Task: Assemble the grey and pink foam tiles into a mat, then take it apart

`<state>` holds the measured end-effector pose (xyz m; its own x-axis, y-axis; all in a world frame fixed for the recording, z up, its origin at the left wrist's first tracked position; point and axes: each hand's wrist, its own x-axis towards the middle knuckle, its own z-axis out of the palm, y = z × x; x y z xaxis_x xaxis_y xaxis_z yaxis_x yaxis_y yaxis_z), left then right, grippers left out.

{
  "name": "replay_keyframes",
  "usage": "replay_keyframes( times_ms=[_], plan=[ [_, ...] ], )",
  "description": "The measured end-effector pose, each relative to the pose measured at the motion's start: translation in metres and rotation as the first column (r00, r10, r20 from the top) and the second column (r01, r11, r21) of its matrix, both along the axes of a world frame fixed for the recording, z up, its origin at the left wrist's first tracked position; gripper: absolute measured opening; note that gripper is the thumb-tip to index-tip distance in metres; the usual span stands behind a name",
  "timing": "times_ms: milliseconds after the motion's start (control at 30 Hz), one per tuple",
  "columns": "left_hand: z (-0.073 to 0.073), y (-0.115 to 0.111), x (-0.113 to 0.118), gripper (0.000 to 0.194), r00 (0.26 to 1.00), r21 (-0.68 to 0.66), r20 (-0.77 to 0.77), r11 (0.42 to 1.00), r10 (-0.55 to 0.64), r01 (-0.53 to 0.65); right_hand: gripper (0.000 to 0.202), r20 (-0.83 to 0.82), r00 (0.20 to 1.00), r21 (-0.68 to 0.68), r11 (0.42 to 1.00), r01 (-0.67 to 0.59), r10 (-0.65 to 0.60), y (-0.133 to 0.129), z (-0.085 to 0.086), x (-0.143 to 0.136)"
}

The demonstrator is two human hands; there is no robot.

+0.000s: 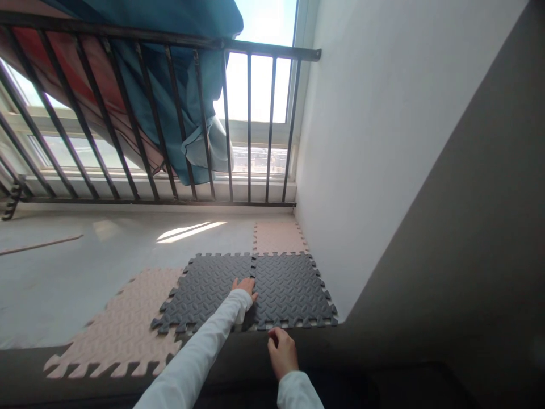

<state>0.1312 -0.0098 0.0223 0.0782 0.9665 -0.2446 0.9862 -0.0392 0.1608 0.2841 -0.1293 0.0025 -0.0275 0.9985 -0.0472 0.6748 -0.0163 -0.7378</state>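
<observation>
Two dark grey foam floor tiles with jigsaw edges and a raised tread pattern lie side by side on the ledge. My left hand (244, 287) rests on the left dark tile (208, 284) close to the seam, fingers spread and palm down. The right dark tile (293, 287) lies along the wall. Just off that tile's front edge is my right hand (283, 352), with loosely curled fingers and nothing visible in them. A pale pink tile (281, 236) lies behind the right dark one. At the left, another pink tile (131, 312) is partly under the left dark tile.
A dark metal railing (249, 128) runs before the window, with blue and red cloth (170, 108) hanging by it. The white wall (361, 125) bounds the right side. A thin strip (42, 244) lies on the pale ledge (97, 244), whose front edge drops into shadow.
</observation>
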Motion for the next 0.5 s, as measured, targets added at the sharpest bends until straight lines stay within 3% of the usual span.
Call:
replay_keyframes(
  times_ms=[167,300,500],
  plan=[
    [-0.006,0.021,-0.004,0.052,1.0,-0.036,-0.01,0.999,-0.002,0.002,0.023,0.005,1.0,-0.024,1.0,-0.017,0.017,0.001,0.0,-0.001],
    [-0.009,0.029,-0.003,0.046,1.0,-0.016,-0.015,1.0,0.018,-0.019,0.022,0.012,1.0,-0.017,0.999,-0.028,0.028,0.003,-0.003,0.0],
    [-0.01,0.054,-0.003,0.048,0.999,0.026,-0.033,1.0,0.002,-0.001,0.025,0.045,0.999,0.13,0.991,0.011,-0.017,0.01,-0.03,-0.005]
  ],
)
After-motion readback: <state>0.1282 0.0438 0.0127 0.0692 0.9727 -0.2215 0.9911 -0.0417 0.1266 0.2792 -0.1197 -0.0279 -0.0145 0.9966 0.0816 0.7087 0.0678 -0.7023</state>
